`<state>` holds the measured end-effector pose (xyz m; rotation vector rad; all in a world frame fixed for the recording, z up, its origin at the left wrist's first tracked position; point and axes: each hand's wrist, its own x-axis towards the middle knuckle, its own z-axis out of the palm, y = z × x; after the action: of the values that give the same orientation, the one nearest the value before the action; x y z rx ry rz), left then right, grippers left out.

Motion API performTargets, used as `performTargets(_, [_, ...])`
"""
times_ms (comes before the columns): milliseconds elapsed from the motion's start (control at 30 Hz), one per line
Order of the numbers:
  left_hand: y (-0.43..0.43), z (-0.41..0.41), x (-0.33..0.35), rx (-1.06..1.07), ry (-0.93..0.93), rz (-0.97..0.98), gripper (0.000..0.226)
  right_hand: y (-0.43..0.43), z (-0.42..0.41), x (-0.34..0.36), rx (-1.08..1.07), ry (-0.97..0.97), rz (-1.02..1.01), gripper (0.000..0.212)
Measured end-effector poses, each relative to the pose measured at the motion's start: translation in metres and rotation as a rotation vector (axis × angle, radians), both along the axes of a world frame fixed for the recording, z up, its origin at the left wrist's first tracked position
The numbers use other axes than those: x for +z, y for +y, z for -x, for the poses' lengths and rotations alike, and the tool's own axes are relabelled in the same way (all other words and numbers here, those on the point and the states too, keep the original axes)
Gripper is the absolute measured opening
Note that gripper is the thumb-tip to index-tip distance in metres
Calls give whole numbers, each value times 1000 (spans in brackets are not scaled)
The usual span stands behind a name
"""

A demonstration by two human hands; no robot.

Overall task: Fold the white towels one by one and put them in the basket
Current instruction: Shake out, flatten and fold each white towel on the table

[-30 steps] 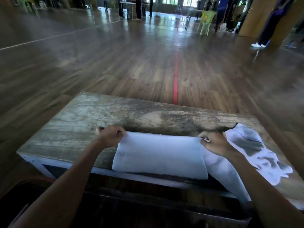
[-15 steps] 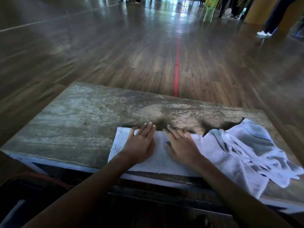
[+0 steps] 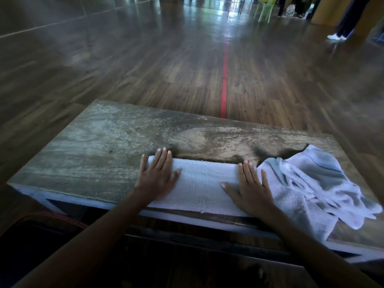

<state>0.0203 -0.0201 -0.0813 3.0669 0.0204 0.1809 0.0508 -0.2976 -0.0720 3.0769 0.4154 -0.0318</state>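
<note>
**Both palms flat on the folded towel**

My left hand (image 3: 156, 177) lies flat on the left end of the folded white towel (image 3: 201, 183), and my right hand (image 3: 251, 188) lies flat on its right end. The fingers (image 3: 161, 161) of the left hand are straight and close together, and their tips reach the far edge of the towel. The fingers of the right hand are straight and a little apart. Neither hand grips anything.

The folded towel lies as a long rectangle along the near edge of the worktop (image 3: 93, 154). On its right side, touching it, is a crumpled heap of white towels (image 3: 307, 183). One of them has a thin dark stitched line near its border. Beyond the worktop is a wooden floor (image 3: 145, 80) with a red line (image 3: 225, 80).
</note>
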Motion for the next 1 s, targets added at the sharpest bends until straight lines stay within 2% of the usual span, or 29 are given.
performTargets(167, [-8,3,4,-36,6,-19,70,-9,-11,10,-53,-12,59,105])
performTargets(300, [-48,11,17,-222,61,37,83,1,-16,11,69,-35,85,93])
performTargets(400, [-74,18,9,-314,103,2,78,0,-18,6,151,-21,31,86])
performTargets(500, [-80,21,1,-344,62,7,63,-20,-27,8,195,-96,142,66])
performTargets(633, [-94,18,3,-414,30,60,65,-50,-47,28,256,-214,298,45])
performTargets(700, [-108,17,5,-464,-12,62,64,-59,-56,39,284,-180,258,39])
performTargets(767, [-127,16,5,-532,-95,70,56,-62,-63,49,241,-67,176,37])
performTargets(833, [-150,14,8,-568,-194,152,47,-63,-70,51,198,4,119,37])
performTargets(933, [-182,13,11,-536,-272,259,35,-60,-77,50,201,77,56,33])
performTargets(1000, [-196,12,7,-500,-273,260,36,-60,-81,50,202,101,15,30])
